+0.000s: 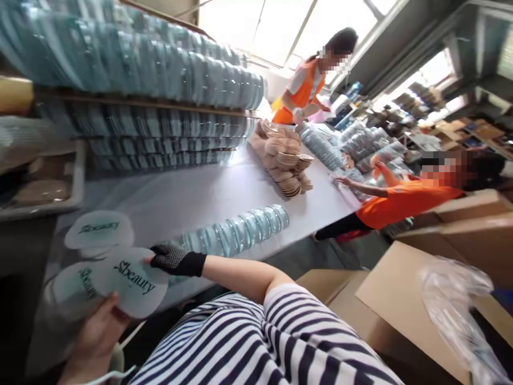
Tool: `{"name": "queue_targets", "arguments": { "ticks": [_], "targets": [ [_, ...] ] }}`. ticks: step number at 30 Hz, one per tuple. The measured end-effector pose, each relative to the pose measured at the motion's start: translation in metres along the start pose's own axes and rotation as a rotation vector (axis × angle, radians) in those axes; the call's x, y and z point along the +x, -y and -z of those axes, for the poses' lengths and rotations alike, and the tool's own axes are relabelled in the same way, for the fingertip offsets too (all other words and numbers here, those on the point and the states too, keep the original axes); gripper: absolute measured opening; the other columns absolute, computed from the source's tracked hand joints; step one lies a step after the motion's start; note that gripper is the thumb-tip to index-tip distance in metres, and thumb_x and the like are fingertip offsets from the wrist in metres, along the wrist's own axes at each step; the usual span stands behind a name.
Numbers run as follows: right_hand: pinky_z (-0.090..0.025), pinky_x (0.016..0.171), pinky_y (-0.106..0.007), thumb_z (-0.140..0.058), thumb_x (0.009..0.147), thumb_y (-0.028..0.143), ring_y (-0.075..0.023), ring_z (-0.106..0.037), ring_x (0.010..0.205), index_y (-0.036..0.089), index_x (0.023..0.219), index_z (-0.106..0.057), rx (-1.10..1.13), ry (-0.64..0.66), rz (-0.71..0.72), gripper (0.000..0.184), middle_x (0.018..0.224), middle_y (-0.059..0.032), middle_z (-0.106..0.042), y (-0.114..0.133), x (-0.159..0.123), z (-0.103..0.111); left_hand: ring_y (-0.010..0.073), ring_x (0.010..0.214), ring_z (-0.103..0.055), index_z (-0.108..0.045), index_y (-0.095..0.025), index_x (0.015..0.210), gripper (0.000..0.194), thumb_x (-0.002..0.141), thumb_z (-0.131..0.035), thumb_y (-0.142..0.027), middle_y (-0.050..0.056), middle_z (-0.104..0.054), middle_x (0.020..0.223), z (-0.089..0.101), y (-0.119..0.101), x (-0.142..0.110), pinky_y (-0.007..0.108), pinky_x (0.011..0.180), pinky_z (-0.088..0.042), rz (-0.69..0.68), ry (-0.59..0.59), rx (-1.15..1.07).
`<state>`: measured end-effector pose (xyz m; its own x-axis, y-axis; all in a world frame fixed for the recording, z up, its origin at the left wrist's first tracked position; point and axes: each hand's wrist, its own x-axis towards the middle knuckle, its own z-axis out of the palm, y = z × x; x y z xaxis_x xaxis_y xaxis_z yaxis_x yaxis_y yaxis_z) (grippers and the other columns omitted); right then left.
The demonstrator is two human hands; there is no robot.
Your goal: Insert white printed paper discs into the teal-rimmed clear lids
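Observation:
Between my two hands is a round white card (130,283) printed with green shading and "beauty" lettering. My left hand (102,323), bare, pinches its lower edge, thumb on top. At the card's right edge is my right hand (172,258), in a black dotted glove with a bare fingertip, its fingers closed on the rim. More printed round cards (99,229) lie on the table just beyond, some overlapping. A nested row of clear plastic tubs (240,231) lies on its side beside my gloved hand, running right along the table's near edge.
Tall rows of nested clear tubs (160,64) stand at the back left of the white table (180,187). Stacked brown discs (286,160) lie toward the far end. Two people in orange (302,88) work beyond. Cardboard boxes (404,299) and clear plastic film (457,294) are at right.

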<state>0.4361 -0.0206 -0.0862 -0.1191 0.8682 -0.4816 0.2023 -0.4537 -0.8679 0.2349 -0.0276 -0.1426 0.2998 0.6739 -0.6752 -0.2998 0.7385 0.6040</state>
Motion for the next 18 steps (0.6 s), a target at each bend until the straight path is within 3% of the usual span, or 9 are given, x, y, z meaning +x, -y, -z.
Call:
{"name": "queue_targets", "arguments": {
  "ticks": [3,6,8,10,11,13,15,16,18],
  "targets": [
    [-0.045,0.054,-0.019,-0.062,0.090,0.038,-0.0095,-0.052,0.061,0.014,0.105,-0.066,0.290,0.090,-0.051,0.029,0.076,0.0002,-0.061,-0.012,-0.036,0.051,0.0357,0.136,-0.045,-0.071,-0.054,0.109,0.077,0.034,-0.086,-0.043,-0.013,-0.070,0.114,-0.042,0.007,0.006,0.050,0.088,-0.061,0.026,-0.009,0.131],
    [-0.045,0.051,-0.017,-0.066,0.084,0.021,-0.0082,-0.052,0.056,0.012,0.090,-0.064,0.266,0.046,-0.175,0.010,0.066,0.0027,-0.057,-0.031,-0.074,0.111,0.0417,0.129,-0.052,-0.076,-0.044,0.099,0.076,0.024,-0.087,-0.038,-0.008,-0.074,0.102,-0.095,0.027,0.007,0.053,0.090,-0.058,0.065,0.030,0.338],
    [-0.045,0.050,-0.017,-0.065,0.081,0.015,-0.0080,-0.053,0.055,0.012,0.083,-0.062,0.300,0.073,-0.204,0.005,0.066,0.0023,-0.058,-0.043,-0.101,0.151,0.0413,0.119,-0.060,-0.076,-0.045,0.086,0.062,0.026,-0.087,-0.045,-0.012,-0.075,0.097,-0.133,0.049,0.006,0.053,0.088,-0.058,0.091,0.074,0.398],
    [-0.046,0.052,-0.017,-0.065,0.080,0.016,-0.0088,-0.057,0.059,0.012,0.087,-0.063,0.412,0.161,-0.203,0.008,0.073,0.0003,-0.064,-0.053,-0.130,0.189,0.0385,0.109,-0.067,-0.074,-0.046,0.076,0.044,0.034,-0.083,-0.056,-0.015,-0.075,0.093,-0.172,0.073,0.005,0.051,0.083,-0.058,0.050,0.107,0.349],
    [-0.047,0.052,-0.017,-0.064,0.080,0.016,-0.0089,-0.058,0.060,0.012,0.088,-0.064,0.438,0.144,-0.210,0.009,0.074,0.0003,-0.065,-0.057,-0.144,0.206,0.0379,0.104,-0.069,-0.074,-0.044,0.075,0.041,0.037,-0.082,-0.059,-0.013,-0.076,0.091,-0.192,0.085,0.003,0.051,0.081,-0.059,0.016,0.125,0.338],
    [-0.044,0.049,-0.016,-0.064,0.078,0.016,-0.0073,-0.053,0.055,0.012,0.082,-0.063,0.385,-0.035,-0.238,0.005,0.065,0.0030,-0.060,-0.066,-0.171,0.236,0.0374,0.099,-0.071,-0.076,-0.034,0.083,0.044,0.046,-0.081,-0.058,-0.002,-0.078,0.089,-0.233,0.103,0.000,0.051,0.082,-0.059,-0.059,0.173,0.404],
    [-0.041,0.047,-0.015,-0.065,0.076,0.016,-0.0062,-0.048,0.051,0.013,0.076,-0.061,0.311,-0.197,-0.247,0.006,0.058,0.0050,-0.055,-0.076,-0.194,0.263,0.0378,0.084,-0.072,-0.076,-0.017,0.088,0.058,0.041,-0.087,-0.049,0.009,-0.077,0.079,-0.272,0.115,-0.003,0.049,0.074,-0.060,-0.104,0.184,0.551],
    [-0.040,0.047,-0.014,-0.067,0.075,0.019,-0.0062,-0.049,0.052,0.013,0.077,-0.062,0.313,-0.195,-0.238,0.009,0.059,0.0045,-0.056,-0.081,-0.204,0.275,0.0355,0.080,-0.072,-0.076,-0.015,0.087,0.057,0.043,-0.088,-0.050,0.012,-0.077,0.080,-0.289,0.118,-0.005,0.046,0.072,-0.061,-0.033,0.252,0.524],
    [-0.041,0.047,-0.016,-0.071,0.074,0.032,-0.0083,-0.055,0.057,0.013,0.092,-0.066,0.423,-0.057,-0.174,0.027,0.074,-0.0007,-0.065,-0.092,-0.220,0.296,0.0330,0.079,-0.072,-0.075,-0.013,0.091,0.061,0.046,-0.089,-0.052,0.015,-0.076,0.089,-0.316,0.124,-0.006,0.043,0.073,-0.060,0.114,0.421,0.350]
  ]
}}
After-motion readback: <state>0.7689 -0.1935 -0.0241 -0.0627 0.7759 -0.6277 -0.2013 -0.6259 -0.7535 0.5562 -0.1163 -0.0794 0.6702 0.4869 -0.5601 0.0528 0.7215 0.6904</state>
